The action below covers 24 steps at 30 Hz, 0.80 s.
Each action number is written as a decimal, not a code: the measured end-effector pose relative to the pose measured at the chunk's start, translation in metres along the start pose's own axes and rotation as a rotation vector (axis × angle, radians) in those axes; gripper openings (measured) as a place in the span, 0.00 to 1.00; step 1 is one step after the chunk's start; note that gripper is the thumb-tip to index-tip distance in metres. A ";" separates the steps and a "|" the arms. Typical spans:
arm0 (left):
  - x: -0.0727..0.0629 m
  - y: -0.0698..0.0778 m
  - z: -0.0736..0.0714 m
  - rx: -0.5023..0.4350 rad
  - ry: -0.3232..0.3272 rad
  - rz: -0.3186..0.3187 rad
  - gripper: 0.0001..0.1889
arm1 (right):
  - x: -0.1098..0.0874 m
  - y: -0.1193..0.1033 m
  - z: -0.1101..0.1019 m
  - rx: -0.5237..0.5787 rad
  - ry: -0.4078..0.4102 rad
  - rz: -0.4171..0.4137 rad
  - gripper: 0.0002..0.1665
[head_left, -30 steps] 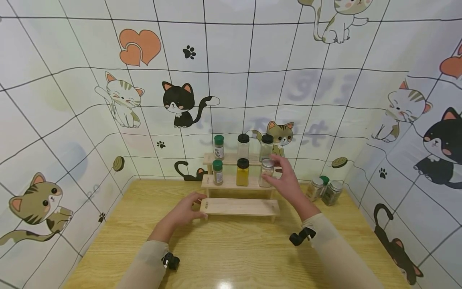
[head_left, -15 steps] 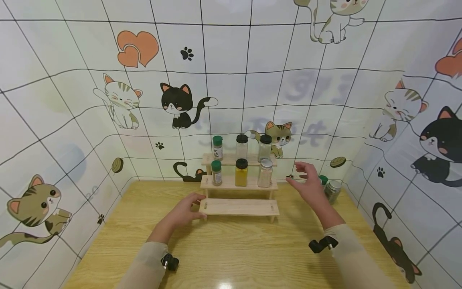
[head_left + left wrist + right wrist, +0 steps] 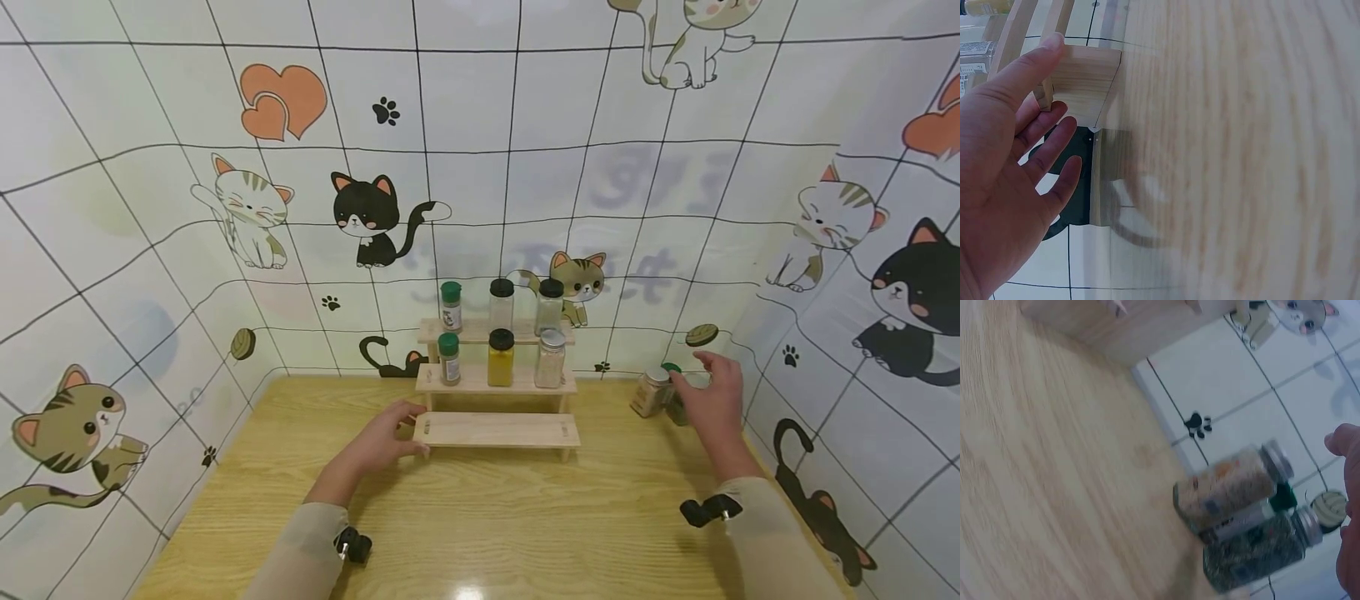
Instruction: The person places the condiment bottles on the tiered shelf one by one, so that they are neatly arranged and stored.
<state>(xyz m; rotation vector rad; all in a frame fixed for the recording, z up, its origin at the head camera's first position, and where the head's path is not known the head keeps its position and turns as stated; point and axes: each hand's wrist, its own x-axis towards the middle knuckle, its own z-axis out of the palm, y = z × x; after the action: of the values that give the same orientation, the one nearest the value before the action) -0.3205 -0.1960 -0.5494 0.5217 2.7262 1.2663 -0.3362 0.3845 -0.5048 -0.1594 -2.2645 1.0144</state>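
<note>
My left hand (image 3: 382, 437) grips the left end of a three-step wooden spice rack (image 3: 495, 429), thumb and index finger around the lowest board in the left wrist view. My right hand (image 3: 712, 400) is at the back right, fingers apart, right beside a dark herb jar (image 3: 1254, 553) with a silver lid. In the right wrist view its fingers show clear of the glass. Against that jar stand a silver-lidded jar of pale seasoning (image 3: 1225, 487) and, partly hidden between them, a green-capped spice bottle (image 3: 1284, 497).
On the middle step stand a green-capped bottle (image 3: 449, 360), a yellow spice jar (image 3: 501, 362) and a silver-lidded jar (image 3: 551, 362). The top step bears a green-capped bottle (image 3: 451, 308) and two black-lidded jars. A cat-print wall covering (image 3: 465, 183) encloses the wooden table (image 3: 480, 508).
My right hand has let go of the silver-lidded jar on the middle step and moved right to the loose jars. My left hand has stayed on the rack.
</note>
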 end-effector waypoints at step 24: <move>0.000 0.001 0.000 0.001 0.001 -0.007 0.36 | -0.012 0.064 0.016 0.052 -0.083 0.275 0.41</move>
<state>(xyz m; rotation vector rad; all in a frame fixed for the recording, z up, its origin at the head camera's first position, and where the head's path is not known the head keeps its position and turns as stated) -0.3202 -0.1956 -0.5489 0.5122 2.7273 1.2633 -0.3457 0.4147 -0.5634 -0.4236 -2.3322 1.2403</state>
